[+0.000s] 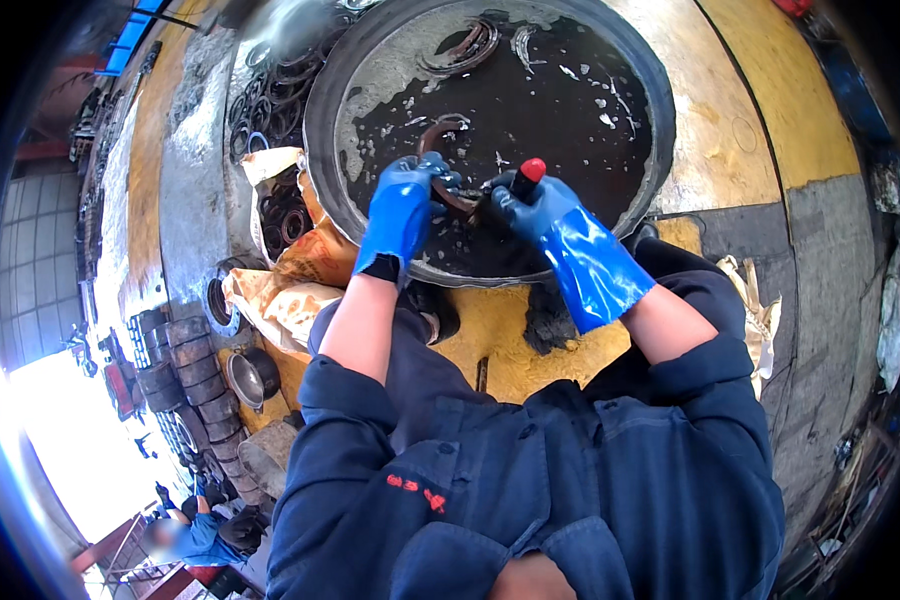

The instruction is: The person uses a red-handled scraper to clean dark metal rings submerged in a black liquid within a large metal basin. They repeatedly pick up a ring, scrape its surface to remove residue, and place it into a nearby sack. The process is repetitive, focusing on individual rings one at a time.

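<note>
My left hand (406, 200), in a blue rubber glove, is closed on a brown, rust-coloured ring (456, 203) above the dark liquid of a large round basin (660, 125). To its right, my right hand (545, 208), gloved the same way, is wrapped round a hand tool (527, 178) with a black handle and a red end. The tool's working end is down by the ring, and I cannot make out its kind. Farther back in the basin, several more rings (467, 50) lie partly in the liquid, with pale foam along the wall.
An open paper sack (310, 255) with rings inside stands left of the basin, near a heap of dark rings (270, 100). Stacked black cylindrical parts (195, 370) and a metal bowl (253, 377) are at the left. Another person (205, 535) is at the far lower left.
</note>
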{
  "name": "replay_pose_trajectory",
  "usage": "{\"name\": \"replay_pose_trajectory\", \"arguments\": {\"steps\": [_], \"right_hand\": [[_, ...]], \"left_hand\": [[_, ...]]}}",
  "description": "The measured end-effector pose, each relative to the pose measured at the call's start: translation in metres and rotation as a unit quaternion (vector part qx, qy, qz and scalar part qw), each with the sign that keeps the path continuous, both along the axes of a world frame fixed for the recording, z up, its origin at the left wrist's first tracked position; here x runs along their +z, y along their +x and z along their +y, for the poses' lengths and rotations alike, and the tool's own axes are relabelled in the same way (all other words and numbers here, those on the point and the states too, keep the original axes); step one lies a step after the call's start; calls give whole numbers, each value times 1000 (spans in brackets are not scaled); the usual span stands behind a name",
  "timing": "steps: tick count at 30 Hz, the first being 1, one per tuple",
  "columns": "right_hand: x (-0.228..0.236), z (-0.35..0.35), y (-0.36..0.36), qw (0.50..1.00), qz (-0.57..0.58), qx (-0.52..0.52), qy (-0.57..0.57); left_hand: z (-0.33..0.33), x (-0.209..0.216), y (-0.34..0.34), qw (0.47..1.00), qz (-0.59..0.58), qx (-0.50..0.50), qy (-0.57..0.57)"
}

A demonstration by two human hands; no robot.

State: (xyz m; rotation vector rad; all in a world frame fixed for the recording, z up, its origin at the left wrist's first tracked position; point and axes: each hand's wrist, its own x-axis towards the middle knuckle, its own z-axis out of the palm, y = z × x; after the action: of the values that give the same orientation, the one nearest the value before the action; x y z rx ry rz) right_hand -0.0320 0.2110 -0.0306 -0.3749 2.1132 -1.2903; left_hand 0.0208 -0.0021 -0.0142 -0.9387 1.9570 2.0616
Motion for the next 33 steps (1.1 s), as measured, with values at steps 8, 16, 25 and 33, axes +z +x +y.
{"name": "replay_pose_trajectory", "arguments": {"steps": [8, 16, 25, 33], "right_hand": [[-15, 1, -51, 968, 162, -174, -75], [-3, -12, -19, 993, 54, -37, -94], [-62, -4, -74, 952, 44, -285, -102], [-26, -14, -75, 918, -184, -241, -256]], "left_hand": [[2, 13, -3, 994, 80, 74, 18], [-11, 12, 2, 994, 97, 44, 14], [-8, 18, 4, 998, 52, -2, -22], [-3, -1, 1, 995, 21, -87, -53]]}}
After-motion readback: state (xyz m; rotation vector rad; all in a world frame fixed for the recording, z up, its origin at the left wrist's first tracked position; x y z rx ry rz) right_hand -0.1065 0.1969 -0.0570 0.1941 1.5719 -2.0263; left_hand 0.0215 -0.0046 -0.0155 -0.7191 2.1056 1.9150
